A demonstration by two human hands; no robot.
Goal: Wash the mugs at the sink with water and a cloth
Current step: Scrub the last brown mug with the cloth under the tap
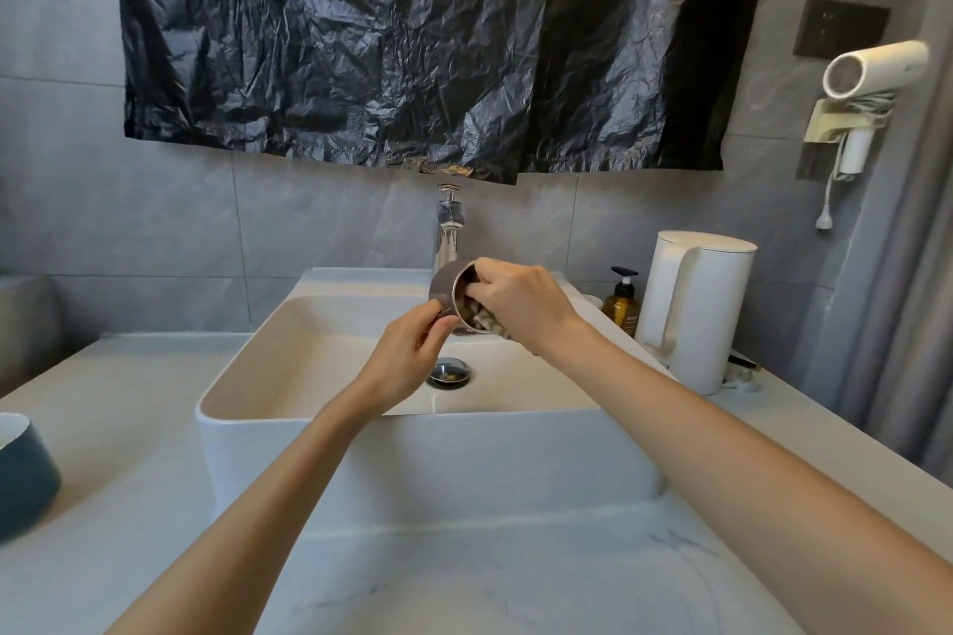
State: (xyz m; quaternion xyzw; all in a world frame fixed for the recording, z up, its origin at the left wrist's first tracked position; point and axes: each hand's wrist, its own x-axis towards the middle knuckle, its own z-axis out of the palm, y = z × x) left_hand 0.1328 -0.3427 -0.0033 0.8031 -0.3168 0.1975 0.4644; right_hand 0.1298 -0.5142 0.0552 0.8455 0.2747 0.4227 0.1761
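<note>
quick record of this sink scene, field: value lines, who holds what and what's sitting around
mug in work: brown mug, tipped sideways above the sink
left hand: grips the brown mug from below
right hand: holds a cloth pushed into the mug's mouth
faucet: behind the mug, no stream visible
waiting: dark teal mug on the counter, far left
right of sink: amber pump bottle, white kettle
</note>
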